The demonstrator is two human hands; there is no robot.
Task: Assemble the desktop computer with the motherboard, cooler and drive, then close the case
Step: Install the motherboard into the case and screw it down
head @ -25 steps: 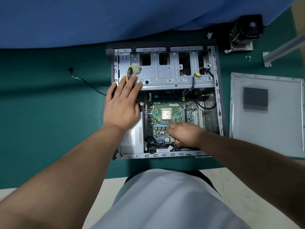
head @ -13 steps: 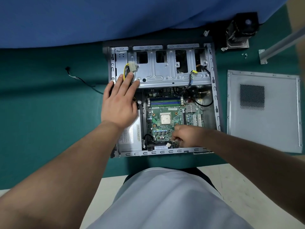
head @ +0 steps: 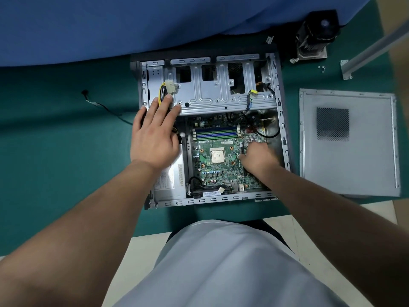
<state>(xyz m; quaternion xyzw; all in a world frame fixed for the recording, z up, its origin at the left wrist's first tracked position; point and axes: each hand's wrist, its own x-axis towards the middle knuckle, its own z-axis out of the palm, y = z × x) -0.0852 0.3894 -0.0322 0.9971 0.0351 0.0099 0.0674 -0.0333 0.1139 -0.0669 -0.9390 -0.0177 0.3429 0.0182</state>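
Your workbench wears a dark green felt-like cover; a blue cloth backdrop hangs behind it, and pale cream floor tiles show beneath the near edge.

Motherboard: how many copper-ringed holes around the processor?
4 holes, one off each corner of the processor: upper left, upper right, lower left, lower right. The right hand may hide more elsewhere on the board.
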